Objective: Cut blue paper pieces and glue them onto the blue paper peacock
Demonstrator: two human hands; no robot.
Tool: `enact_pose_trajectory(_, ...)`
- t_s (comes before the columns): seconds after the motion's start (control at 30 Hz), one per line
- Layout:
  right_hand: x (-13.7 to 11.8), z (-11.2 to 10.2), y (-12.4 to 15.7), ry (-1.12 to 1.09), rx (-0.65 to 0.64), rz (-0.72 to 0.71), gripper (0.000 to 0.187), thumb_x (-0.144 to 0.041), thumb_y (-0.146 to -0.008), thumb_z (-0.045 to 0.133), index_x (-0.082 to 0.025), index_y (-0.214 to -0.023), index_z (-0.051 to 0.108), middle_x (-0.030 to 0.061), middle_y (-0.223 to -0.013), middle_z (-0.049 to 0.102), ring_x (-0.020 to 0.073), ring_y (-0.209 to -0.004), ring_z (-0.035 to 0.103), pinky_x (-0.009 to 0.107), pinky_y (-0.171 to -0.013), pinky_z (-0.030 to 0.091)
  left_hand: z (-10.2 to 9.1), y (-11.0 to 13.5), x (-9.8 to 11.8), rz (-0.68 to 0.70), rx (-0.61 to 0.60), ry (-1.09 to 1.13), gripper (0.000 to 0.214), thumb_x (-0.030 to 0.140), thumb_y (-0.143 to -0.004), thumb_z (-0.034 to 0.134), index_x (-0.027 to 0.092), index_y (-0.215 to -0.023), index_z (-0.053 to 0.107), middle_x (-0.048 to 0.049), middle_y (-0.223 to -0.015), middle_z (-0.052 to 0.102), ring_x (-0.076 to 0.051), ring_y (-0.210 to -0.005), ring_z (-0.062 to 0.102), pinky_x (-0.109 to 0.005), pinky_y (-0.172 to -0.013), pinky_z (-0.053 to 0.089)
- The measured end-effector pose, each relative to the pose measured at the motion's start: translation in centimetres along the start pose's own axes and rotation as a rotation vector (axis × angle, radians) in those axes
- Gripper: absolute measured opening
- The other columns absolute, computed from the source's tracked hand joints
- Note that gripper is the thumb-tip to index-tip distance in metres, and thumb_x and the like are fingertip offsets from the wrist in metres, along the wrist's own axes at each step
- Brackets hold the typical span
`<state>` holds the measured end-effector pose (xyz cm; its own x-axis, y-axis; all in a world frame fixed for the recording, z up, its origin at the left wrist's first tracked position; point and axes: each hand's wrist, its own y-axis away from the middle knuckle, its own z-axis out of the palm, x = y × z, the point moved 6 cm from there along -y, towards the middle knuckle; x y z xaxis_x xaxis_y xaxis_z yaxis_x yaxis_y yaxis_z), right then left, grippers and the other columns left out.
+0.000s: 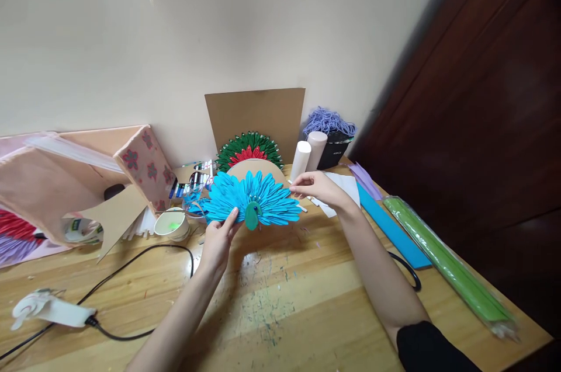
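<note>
A blue paper peacock fan (258,197) with a green body (253,215) on a round cardboard backing stands upright above the wooden table (280,302). My left hand (218,240) grips its lower left edge, thumb on the blue petals. My right hand (316,187) pinches the fan's right edge, where a thin white stick shows just below the fingers.
A green and red paper fan (249,149) leans on a cardboard sheet (256,112) at the wall. Two pale rolls (307,156), purple yarn (328,121), blue paper (390,226), a green wrapped bundle (442,258), a paper cup (170,223), a glue gun (48,309) with cable, pink boxes left.
</note>
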<state>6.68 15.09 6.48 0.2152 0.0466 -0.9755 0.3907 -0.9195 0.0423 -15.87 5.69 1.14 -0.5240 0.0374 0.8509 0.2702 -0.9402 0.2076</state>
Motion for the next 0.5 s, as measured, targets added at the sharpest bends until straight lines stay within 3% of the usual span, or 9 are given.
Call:
enact_pose_trajectory(0.17, -0.36, -0.11, 0.17, 0.021, 0.061, -0.015, 0.021, -0.033, -0.063, 0.072, -0.014, -0.066, 0.066, 0.0040, -0.067, 0.066, 0.0156, -0.067, 0.061, 0.028, -0.064, 0.049, -0.08, 0.33, 0.19, 0.006, 0.057, 0.030, 0.025, 0.024, -0.059, 0.079, 0.012, -0.079, 0.070, -0.0045, -0.087, 0.072, -0.014, -0.080, 0.067, -0.025, -0.080, 0.055)
enact_pose_trajectory(0.33, -0.49, 0.10, 0.15, 0.013, 0.078, -0.001, 0.020, -0.034, -0.064, 0.069, -0.014, -0.066, 0.066, 0.0042, -0.068, 0.065, 0.0164, -0.071, 0.060, 0.029, -0.066, 0.049, 0.01, 0.47, 0.27, 0.028, 0.036, 0.012, 0.027, 0.025, -0.060, 0.079, 0.010, -0.081, 0.069, -0.0071, -0.090, 0.072, -0.018, -0.084, 0.067, -0.029, -0.083, 0.054)
enact_pose_trajectory(0.5, -0.31, 0.35, -0.01, -0.034, 0.056, 0.034, 0.019, -0.032, -0.061, 0.070, -0.015, -0.063, 0.065, 0.0030, -0.066, 0.063, 0.0159, -0.071, 0.060, 0.028, -0.068, 0.048, -0.10, 0.47, 0.36, 0.038, 0.055, 0.028, 0.025, 0.025, -0.060, 0.079, 0.011, -0.079, 0.069, -0.0042, -0.088, 0.072, -0.015, -0.080, 0.066, -0.025, -0.079, 0.055)
